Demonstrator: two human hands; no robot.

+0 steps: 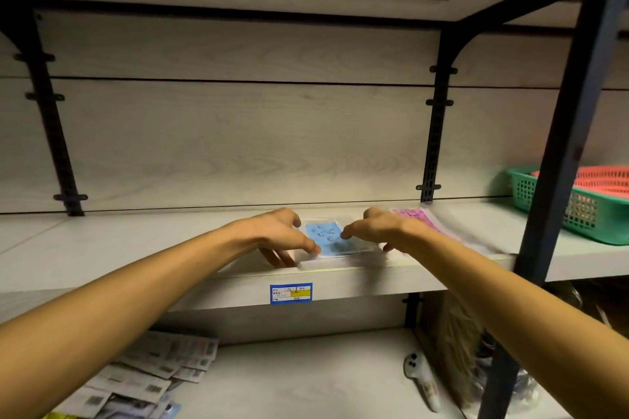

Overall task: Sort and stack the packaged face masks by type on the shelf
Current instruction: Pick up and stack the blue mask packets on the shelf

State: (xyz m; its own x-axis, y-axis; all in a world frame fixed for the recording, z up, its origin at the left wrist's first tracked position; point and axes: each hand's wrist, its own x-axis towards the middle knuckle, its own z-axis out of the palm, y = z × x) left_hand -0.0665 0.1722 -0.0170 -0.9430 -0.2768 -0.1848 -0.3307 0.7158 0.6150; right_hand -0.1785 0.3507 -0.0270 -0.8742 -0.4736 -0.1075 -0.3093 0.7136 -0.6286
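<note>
Head view, looking down at a pale shelf (136, 248). Blue mask packet (332, 241) lying flat at the front edge, pinched on its left side by left hand (275, 231), on its right by right hand (381, 226). Pink mask packet (422, 218) just beyond, touching the right hand. Green basket (578, 211) far right.

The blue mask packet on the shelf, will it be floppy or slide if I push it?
Probably floppy: the blue mask packet looks thin and flat in clear film. Likely light, since the fingertips of the left hand and right hand handle it. The glossy wrap may slide easily on the smooth shelf.
</note>
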